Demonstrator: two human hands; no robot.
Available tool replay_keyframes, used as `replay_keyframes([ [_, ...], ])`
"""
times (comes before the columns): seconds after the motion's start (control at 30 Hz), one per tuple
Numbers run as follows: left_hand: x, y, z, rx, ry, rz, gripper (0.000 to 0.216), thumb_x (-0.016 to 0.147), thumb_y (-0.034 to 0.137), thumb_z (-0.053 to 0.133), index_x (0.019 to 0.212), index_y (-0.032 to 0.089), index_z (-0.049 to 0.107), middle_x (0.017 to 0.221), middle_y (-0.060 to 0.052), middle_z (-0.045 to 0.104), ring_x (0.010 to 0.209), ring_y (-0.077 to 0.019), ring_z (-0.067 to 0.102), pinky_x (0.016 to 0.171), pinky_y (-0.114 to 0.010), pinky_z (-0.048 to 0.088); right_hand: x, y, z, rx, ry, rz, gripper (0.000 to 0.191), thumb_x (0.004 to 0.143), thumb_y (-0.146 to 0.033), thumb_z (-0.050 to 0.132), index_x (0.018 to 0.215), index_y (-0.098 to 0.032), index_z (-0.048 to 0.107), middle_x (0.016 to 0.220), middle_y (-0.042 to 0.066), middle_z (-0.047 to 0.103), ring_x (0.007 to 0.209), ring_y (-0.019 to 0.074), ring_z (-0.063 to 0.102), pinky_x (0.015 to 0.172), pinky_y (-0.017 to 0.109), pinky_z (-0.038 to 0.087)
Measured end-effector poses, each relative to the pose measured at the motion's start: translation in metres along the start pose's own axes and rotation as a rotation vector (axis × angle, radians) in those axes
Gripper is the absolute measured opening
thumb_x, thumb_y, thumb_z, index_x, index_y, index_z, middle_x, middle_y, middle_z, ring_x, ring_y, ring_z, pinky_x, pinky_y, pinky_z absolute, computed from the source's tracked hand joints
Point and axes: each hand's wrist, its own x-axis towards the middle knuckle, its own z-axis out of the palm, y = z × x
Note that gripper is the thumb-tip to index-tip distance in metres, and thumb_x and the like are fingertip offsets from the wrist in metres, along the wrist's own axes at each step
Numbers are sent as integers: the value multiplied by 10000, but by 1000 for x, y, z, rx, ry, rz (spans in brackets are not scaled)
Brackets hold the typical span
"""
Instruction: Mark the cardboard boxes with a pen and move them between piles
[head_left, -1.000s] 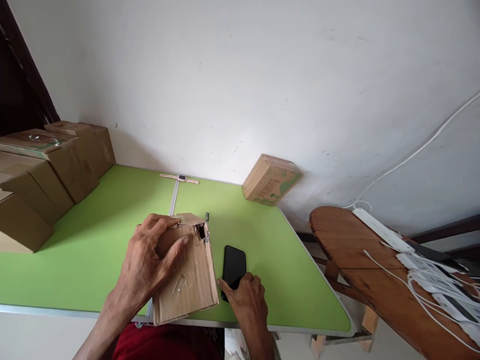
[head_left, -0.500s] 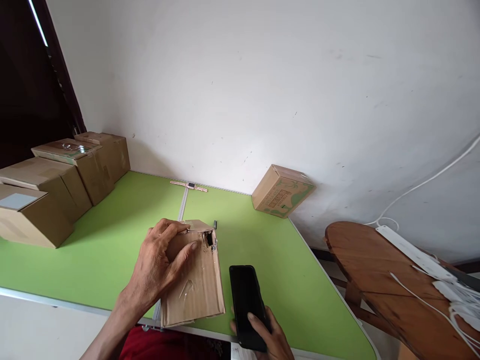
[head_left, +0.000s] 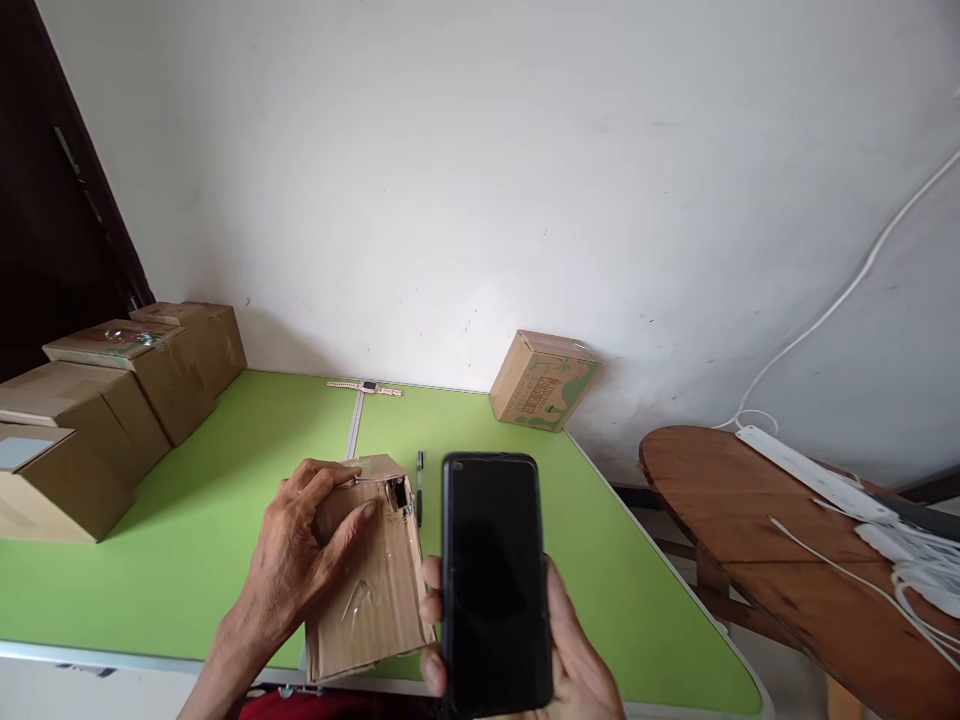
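Note:
My left hand grips a worn cardboard box by its upper left side, with the thumb across the top face. A torn hole shows at the box's far right corner, and clear tape clings to its face. In my right hand is a black smartphone, held upright with its dark screen toward me. Its fingers wrap round the phone from behind and show at both edges. Just beyond the box lies a thin dark tool, partly hidden by the box; its kind cannot be made out.
Several cardboard boxes stand in a row at the left of the green table. A smartwatch with a pink strap lies near the wall. A printed carton stands at the back right. A wooden stool holds a power strip and cables.
My right hand has raised the smartphone toward the camera and turned it more upright. The left hand stays on the cardboard box. The view has shifted slightly, and more of the dark tool shows.

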Motion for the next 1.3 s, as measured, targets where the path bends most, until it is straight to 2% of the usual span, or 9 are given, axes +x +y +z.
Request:
replay_keyframes([
  [0.13,1,5,-3,-6,17,-6,270,995,457,661,1113,262,806,1076,-64,799,971,-277,799,864,-407,658,17,18,25,-1,-49,-2,658,1015,-735,520,1162,-188,855,1142,162,852,956,326,809,760,458,650],
  [0.3,2,13,-5,0,24,-39,295,970,449,624,1062,256,826,1052,-78,811,940,-291,807,830,-427,676,24,29,28,-47,-31,-25,745,989,-810,437,1077,-198,852,945,164,842,963,380,803,788,557,654],
  [0.53,0,11,-4,-7,31,-22,325,980,471,623,1066,234,829,1067,-102,812,972,-312,808,839,-455,680,28,16,28,-227,-21,-297,443,937,-628,704,995,-212,844,871,127,825,1029,390,785,898,587,637],
  [0.67,-1,9,-4,-16,37,-4,360,997,520,638,1126,241,826,1082,-100,811,983,-301,805,837,-426,676,30,14,32,-234,-63,-233,520,957,-681,660,1061,-205,841,929,136,832,1017,385,788,891,589,634],
  [0.8,-1,6,-4,-19,37,-5,287,1001,475,668,1113,255,814,1074,-71,802,974,-269,801,843,-382,667,25,15,27,-203,-31,-137,596,954,-734,609,1026,-197,857,914,156,839,985,408,793,826,602,646],
  [0.93,-2,-2,-4,-6,28,15,260,1008,446,695,1169,267,793,1116,-53,789,995,-242,796,871,-340,650,18,13,14,-73,-45,-13,634,929,-749,618,1145,-204,858,1155,173,845,1011,396,799,817,564,655],
  [1.07,-2,-6,-6,23,23,41,268,1014,473,688,1147,261,784,1112,-55,790,982,-239,795,851,-324,642,16,5,-5,-35,20,-98,654,958,-744,601,1242,-202,834,1296,168,815,1022,329,808,816,463,660],
  [1.2,1,-6,-7,59,38,39,315,1007,524,674,1107,250,793,1095,-61,799,955,-248,798,796,-327,641,26,0,-45,-111,264,-166,649,871,-726,763,1244,-196,806,1222,171,840,1020,349,817,821,467,659],
  [1.3,2,-5,-6,70,36,51,325,1006,530,671,1111,249,795,1090,-59,800,959,-250,796,806,-337,639,40,10,-93,-360,513,-164,734,751,-792,823,1140,-169,799,1014,139,863,936,359,818,817,472,647],
])
